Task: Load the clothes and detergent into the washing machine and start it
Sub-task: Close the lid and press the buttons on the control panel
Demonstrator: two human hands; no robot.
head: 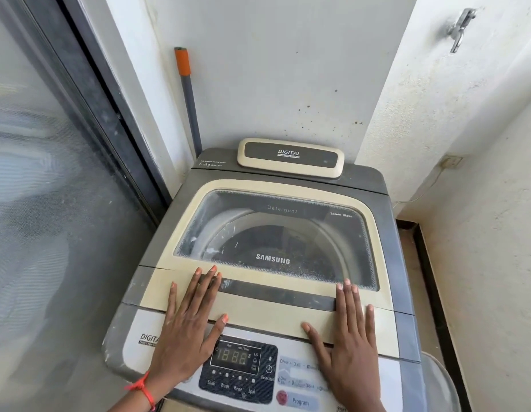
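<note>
White-walled corner. Washing machine (276, 263) stands with lid (258, 304) shut, display (233, 357) lit. Left hand (184, 325) and right hand (349, 331) lie flat, fingers spread, holding nothing. Clothes, detergent unseen; start apparently outstanding.

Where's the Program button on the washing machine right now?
Head view, bottom right: the red Program button sits on the control panel, between the display and the right hand.

I see both hands (187, 328) flat on the shut lid (258, 310) barring the drum, glass door (50, 203) tight on my left, walls (481, 173) behind and right, open air above.
</note>
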